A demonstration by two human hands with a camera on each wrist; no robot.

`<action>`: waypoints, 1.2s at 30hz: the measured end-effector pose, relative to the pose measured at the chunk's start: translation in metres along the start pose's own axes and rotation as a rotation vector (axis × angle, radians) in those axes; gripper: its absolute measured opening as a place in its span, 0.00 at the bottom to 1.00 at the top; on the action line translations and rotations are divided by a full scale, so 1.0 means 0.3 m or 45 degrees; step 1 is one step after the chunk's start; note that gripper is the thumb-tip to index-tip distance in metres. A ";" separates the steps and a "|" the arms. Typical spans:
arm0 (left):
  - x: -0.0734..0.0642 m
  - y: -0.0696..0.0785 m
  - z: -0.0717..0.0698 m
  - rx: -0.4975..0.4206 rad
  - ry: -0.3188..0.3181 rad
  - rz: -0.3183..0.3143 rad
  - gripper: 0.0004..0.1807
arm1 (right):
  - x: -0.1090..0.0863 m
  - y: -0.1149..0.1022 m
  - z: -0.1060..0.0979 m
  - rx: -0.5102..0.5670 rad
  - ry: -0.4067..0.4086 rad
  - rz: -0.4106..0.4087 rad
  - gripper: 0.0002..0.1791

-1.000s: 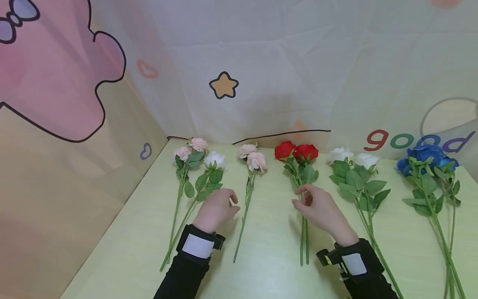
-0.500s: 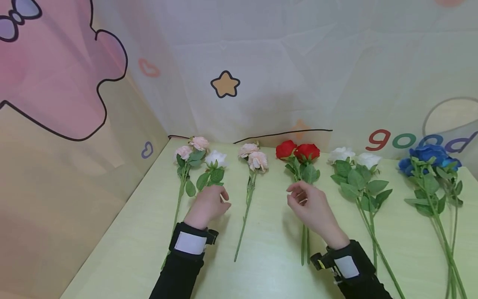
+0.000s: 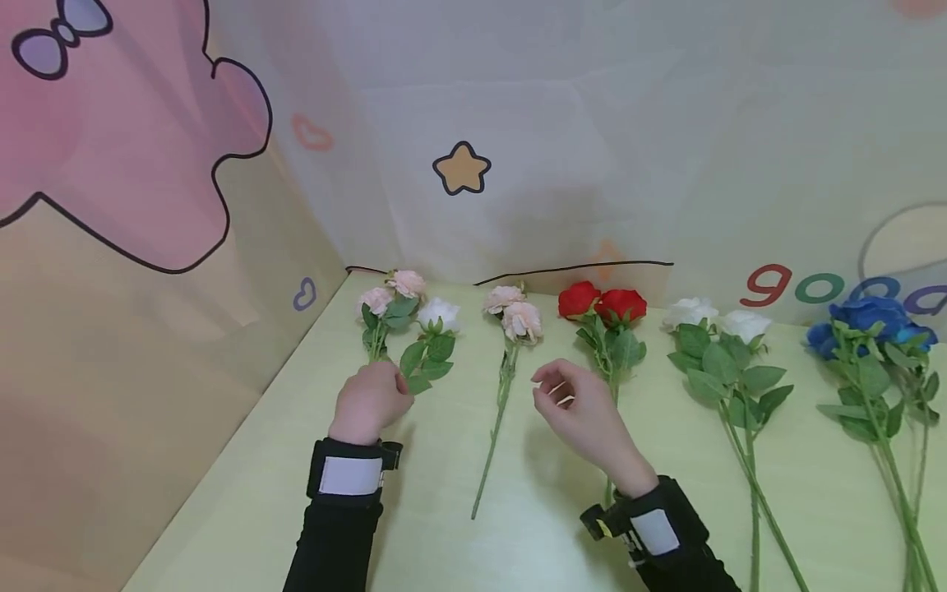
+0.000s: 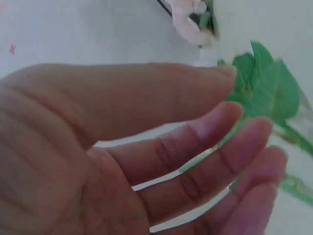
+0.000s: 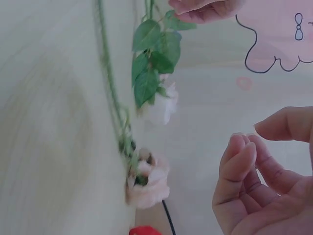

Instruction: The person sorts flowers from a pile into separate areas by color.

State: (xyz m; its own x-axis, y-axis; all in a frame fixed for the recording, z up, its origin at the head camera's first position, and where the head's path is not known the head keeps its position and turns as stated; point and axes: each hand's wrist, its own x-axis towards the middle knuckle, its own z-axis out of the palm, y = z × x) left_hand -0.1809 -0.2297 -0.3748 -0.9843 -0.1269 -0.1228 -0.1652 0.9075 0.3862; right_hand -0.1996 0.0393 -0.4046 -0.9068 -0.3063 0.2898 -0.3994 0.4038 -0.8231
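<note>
My left hand (image 3: 370, 400) is over the stems of the pink flowers (image 3: 390, 294) and the single white rose (image 3: 438, 314) at the table's left. In the left wrist view its thumb and fingers (image 4: 200, 176) are gently bent with nothing between them; green leaves (image 4: 276, 90) show just beyond the fingertips, and I cannot tell whether they touch. My right hand (image 3: 584, 415) hovers, loosely curled and holding nothing, between another pair of pink flowers (image 3: 521, 321) and the red roses (image 3: 621, 306), partly covering the red roses' stems. The right wrist view shows a gap between thumb and fingers.
Two white roses (image 3: 743, 325) with long leafy stems lie right of the red ones. Farther right are blue roses (image 3: 873, 316). All lie on a pale table (image 3: 436, 543), with a printed cloth backdrop (image 3: 562, 164) behind and at the left.
Both hands have moved left: the left from beside the white rose to over the leftmost stems, the right away from the red roses' stems. The head view has turned slightly left.
</note>
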 end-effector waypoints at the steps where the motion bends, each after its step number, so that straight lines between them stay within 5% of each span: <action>1: 0.000 -0.008 -0.004 0.005 0.004 -0.021 0.04 | 0.005 -0.010 0.012 0.015 -0.004 0.001 0.06; 11: 0.025 -0.063 -0.005 0.036 -0.049 -0.120 0.11 | 0.032 -0.059 0.111 0.124 -0.081 -0.015 0.05; 23: 0.050 -0.093 0.032 0.046 -0.134 -0.169 0.05 | 0.031 -0.060 0.112 0.120 -0.110 0.012 0.05; 33: 0.054 -0.100 0.048 0.034 -0.121 -0.149 0.10 | 0.036 -0.056 0.125 0.103 -0.123 0.005 0.05; 36: 0.053 -0.105 0.049 0.033 -0.116 -0.130 0.11 | 0.024 -0.113 0.103 0.099 -0.127 0.014 0.05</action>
State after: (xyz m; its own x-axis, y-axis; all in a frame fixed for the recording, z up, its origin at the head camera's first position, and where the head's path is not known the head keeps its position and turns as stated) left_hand -0.1904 -0.2543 -0.4023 -0.9526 -0.1833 -0.2429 -0.2612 0.9019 0.3439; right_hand -0.1884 -0.0034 -0.3896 -0.8914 -0.3883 0.2338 -0.3746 0.3408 -0.8623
